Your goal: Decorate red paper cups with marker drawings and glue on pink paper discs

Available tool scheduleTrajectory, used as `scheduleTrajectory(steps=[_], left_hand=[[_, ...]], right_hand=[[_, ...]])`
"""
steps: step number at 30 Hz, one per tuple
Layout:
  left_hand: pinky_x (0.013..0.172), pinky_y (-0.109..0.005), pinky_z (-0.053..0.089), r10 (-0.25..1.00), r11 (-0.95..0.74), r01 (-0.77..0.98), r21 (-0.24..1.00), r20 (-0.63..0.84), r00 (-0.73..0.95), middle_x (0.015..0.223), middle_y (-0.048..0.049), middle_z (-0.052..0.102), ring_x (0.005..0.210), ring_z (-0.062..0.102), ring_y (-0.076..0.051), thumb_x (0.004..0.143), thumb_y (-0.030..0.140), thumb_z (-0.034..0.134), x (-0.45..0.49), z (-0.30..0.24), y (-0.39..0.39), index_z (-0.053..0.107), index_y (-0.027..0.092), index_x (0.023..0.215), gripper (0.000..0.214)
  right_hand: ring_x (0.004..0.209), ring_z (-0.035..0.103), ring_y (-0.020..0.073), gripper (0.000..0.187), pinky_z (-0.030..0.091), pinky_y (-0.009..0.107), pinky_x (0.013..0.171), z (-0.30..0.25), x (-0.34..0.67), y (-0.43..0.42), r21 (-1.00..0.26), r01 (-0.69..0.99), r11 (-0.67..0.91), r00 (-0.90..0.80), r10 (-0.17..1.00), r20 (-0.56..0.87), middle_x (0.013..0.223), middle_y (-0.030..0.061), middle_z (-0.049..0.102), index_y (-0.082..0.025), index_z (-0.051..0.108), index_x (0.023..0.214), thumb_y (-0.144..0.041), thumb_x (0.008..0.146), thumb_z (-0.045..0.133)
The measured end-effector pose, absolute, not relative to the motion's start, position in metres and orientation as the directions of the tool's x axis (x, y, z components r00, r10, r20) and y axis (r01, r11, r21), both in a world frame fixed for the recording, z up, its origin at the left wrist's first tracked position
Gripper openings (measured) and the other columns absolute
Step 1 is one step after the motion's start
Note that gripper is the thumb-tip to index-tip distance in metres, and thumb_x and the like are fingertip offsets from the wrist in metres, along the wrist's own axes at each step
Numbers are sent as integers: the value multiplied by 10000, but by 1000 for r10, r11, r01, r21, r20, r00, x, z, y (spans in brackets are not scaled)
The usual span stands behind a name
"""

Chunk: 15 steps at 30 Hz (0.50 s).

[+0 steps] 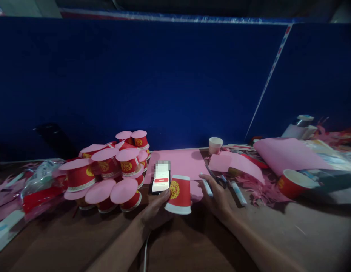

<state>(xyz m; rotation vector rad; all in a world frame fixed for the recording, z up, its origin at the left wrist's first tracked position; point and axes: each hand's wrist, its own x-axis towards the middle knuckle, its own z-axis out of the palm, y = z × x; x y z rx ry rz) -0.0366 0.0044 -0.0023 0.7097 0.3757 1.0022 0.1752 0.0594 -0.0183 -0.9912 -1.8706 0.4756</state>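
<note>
My left hand (pixel 157 213) grips a red paper cup (pixel 181 194) with a gold emblem, held upside down with its wide white rim at the bottom. My right hand (pixel 217 200) is closed around a slim white tube (pixel 207 186), apart from the cup. Behind the cup lies a pink paper disc (pixel 196 192), partly hidden. A phone (pixel 161 185) with a lit screen lies just beyond my left hand. Scissors (pixel 219 180) and a second white-and-blue tube (pixel 238 193) are to the right of my right hand.
Red cups topped with pink discs (pixel 127 162) are stacked at left. A pink sheet (pixel 178 160) lies at the back. Pink scraps (pixel 262 190), a white cup (pixel 215 145) and an overturned red cup (pixel 296 184) are at right. A blue partition (pixel 164 83) stands behind.
</note>
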Motion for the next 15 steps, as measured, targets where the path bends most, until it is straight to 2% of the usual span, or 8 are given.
scheduleTrajectory(steps=[5,10,15], left_hand=[[971,-487,366,839,304,-578,757,75,539,1160,-162,624,1132,543,-329,815,459,554,-39,4,1,549,136,1191,496],[950,-482,387,829,278,-551,787,93,552,1170,-170,617,1132,540,-341,791,489,568,-38,4,0,547,140,1196,535],[906,-500,415,743,309,-474,824,102,662,1130,-197,633,1087,563,-377,671,527,672,-43,4,-5,575,112,1164,652]], right_hand=[[762,634,188,343,499,272,662,-20,176,62,-635,502,587,-205,794,572,866,43,671,-201,518,1124,-169,784,490],[869,627,210,359,498,286,706,-25,175,65,-628,524,576,-202,800,565,991,75,660,-193,513,1142,-166,784,488],[841,625,203,378,494,285,712,-28,175,67,-603,564,564,-211,805,555,1000,78,654,-177,518,1144,-128,774,452]])
